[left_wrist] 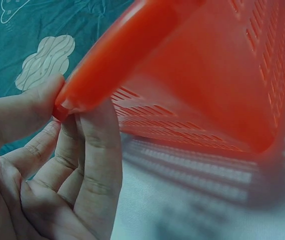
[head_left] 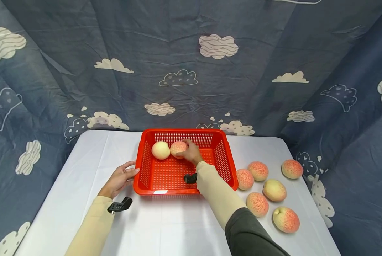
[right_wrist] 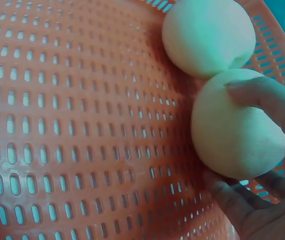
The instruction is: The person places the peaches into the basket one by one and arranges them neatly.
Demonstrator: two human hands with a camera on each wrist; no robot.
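A red plastic basket (head_left: 165, 179) with slotted walls stands on the white table. My left hand (head_left: 121, 179) pinches its left rim (left_wrist: 107, 65), thumb above and fingers beneath, as the left wrist view shows. Inside the basket, my right hand (head_left: 192, 152) holds a pinkish peach (head_left: 178, 148), thumb on one side and fingers curled around the other. A paler peach (head_left: 160, 150) lies directly to its left, and the two touch in the right wrist view, where both the held peach (right_wrist: 232, 130) and its neighbour (right_wrist: 207, 35) look pale.
Right of the basket, several peaches lie loose on the table (head_left: 178, 227), among them a pink one (head_left: 258, 171) near the basket wall and a yellow-red one (head_left: 286, 219) nearer the front. A dark cloud-patterned curtain (head_left: 178, 42) hangs behind the table and along its sides.
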